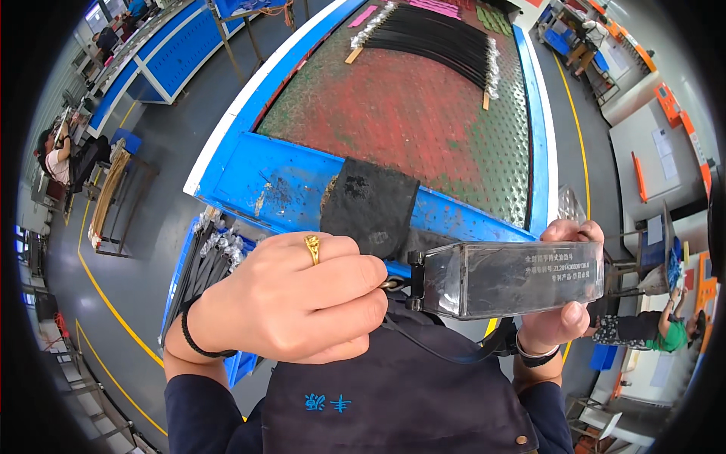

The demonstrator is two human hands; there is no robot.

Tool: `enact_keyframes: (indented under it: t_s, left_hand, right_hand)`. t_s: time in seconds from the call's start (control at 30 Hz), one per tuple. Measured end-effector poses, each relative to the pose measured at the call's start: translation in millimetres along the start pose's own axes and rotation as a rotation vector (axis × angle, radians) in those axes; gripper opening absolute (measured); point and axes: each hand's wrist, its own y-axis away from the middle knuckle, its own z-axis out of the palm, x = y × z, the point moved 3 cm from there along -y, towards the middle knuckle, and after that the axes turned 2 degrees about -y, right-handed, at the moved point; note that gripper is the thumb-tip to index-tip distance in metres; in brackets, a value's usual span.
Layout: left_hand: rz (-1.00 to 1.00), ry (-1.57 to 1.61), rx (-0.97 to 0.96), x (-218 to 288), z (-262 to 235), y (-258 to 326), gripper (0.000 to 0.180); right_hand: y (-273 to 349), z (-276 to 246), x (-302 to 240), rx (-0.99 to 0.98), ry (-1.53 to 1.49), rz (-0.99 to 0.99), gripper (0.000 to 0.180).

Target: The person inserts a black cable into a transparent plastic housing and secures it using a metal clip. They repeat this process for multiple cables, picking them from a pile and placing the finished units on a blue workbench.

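My right hand (563,314) holds a long, clear plastic box (514,280) with dark contents and pale printing. Its fingers and thumb wrap round the right end. On the box's left end is a black fitting (417,281) with a small metal ring (393,284). My left hand (302,295), wearing a gold ring, is closed at that metal ring and seems to pinch it; the fingertips are hidden. Both hands are above the near edge of a blue-framed table (295,178). A black pad (369,204) hangs over that edge, just beyond the left hand.
Black strips (427,41) with wrapped ends lie across the table's far side, near pink and green pieces. Below left, a blue bin (181,287) holds more black strips. A rack (113,197) stands farther left. People sit or stand at benches on both sides.
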Motion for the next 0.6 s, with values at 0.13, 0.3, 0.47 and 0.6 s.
enact_keyframes:
  t_s: [0.13, 0.3, 0.47, 0.6]
  left_hand:
    - [0.016, -0.016, -0.005, -0.1, 1.7, 1.8, 0.01]
    - [0.018, 0.009, -0.003, -0.3, 1.0, 2.9, 0.01]
    - [0.012, 0.018, -0.015, 0.1, 0.3, 3.7, 0.012]
    - [0.012, 0.028, 0.004, -0.7, 1.4, 5.6, 0.011]
  right_hand:
    - [-0.3, 6.2, 0.8, 0.02, 0.002, 0.001, 0.079]
    - [-0.5, 6.6, 1.2, 0.017, 0.032, 0.012, 0.079]
    - [1.5, 4.7, 2.2, 0.044, 0.027, 0.03, 0.078]
    - [2.3, 4.9, 2.0, 0.073, 0.024, 0.027, 0.085]
